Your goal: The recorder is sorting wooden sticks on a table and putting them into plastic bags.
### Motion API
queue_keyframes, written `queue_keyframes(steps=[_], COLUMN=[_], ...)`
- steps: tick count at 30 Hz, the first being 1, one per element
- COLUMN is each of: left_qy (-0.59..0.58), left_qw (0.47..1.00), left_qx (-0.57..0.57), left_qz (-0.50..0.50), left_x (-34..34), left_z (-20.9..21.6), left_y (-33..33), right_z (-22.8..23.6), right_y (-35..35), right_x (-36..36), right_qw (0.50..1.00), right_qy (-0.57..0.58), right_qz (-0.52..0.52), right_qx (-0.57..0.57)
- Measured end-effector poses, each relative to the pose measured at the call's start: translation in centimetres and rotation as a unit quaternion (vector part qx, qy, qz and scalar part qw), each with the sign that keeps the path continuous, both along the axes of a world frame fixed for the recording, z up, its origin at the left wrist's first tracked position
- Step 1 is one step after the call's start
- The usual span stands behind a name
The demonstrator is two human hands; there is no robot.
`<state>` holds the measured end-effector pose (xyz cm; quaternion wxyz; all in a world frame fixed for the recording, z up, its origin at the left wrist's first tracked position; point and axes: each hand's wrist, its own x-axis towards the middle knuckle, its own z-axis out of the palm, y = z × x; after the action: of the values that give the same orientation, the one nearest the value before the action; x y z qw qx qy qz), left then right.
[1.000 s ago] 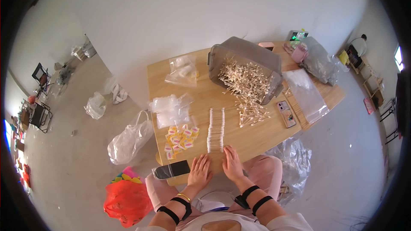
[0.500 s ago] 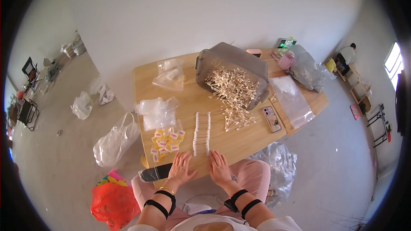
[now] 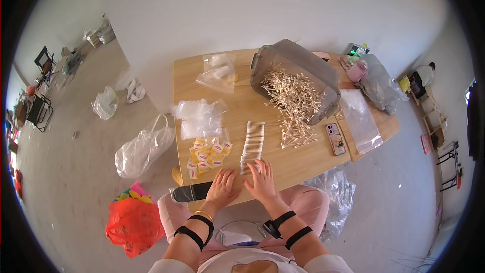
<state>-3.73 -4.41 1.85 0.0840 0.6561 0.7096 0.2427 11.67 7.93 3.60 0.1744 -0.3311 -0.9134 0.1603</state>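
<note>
A neat column of cotton swabs point(image 3: 253, 140), laid side by side, runs away from the near edge of the wooden table. Over its near end lies my right hand point(image 3: 262, 181), fingers spread, some fingertips covering the nearest swabs. My left hand point(image 3: 222, 189) rests open at the table edge, just left of the column, with nothing in it. Beyond, a grey plastic bin point(image 3: 308, 65) lies tipped on its side, and a heap of loose cotton swabs point(image 3: 293, 93) spills from it onto the table.
Small yellow-and-white packets point(image 3: 208, 157) lie left of the column, below clear plastic bags point(image 3: 199, 120). A black flat strip point(image 3: 193, 192) sits by my left hand. Toward the right are a phone point(image 3: 335, 139) and a long clear bag point(image 3: 360, 121). A red bag point(image 3: 134, 227) stands on the floor.
The view has shifted, so the table appears farther right and higher. My right hand has moved from beside the column onto its near end. The left hand stays open near the edge.
</note>
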Motion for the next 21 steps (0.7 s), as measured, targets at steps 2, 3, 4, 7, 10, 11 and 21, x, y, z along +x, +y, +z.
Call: queue_keyframes(steps=[2, 3, 4, 7, 10, 11, 21], left_qy=[-0.002, -0.008, -0.014, -0.001, 0.002, 0.001, 0.019], left_qw=[1.000, 1.000, 1.000, 1.000, 1.000, 1.000, 1.000], left_qx=[0.002, 0.004, 0.006, 0.001, 0.001, 0.001, 0.000], left_qz=[0.003, 0.003, 0.002, 0.004, 0.001, 0.002, -0.007], left_x=[0.0, 0.0, 0.0, 0.0, -0.1, -0.1, 0.0], left_z=[-0.3, -0.2, -0.1, 0.1, 0.3, 0.4, -0.8], left_y=[0.0, 0.0, 0.0, -0.1, -0.1, -0.1, -0.2], right_z=[-0.1, -0.2, -0.3, -0.7, -1.0, -1.0, -1.0], right_y=[0.3, 0.5, 0.7, 1.2, 1.5, 1.5, 1.8], right_x=[-0.5, -0.5, -0.6, -0.8, -0.8, -0.8, -1.2], right_qw=[1.000, 1.000, 1.000, 1.000, 0.999, 0.999, 0.999], right_qy=[-0.002, -0.003, -0.005, -0.014, -0.008, -0.010, -0.035], right_qz=[0.001, -0.001, 0.000, -0.008, -0.008, -0.008, -0.021], right_qx=[0.012, 0.026, 0.025, 0.026, 0.033, 0.031, 0.021])
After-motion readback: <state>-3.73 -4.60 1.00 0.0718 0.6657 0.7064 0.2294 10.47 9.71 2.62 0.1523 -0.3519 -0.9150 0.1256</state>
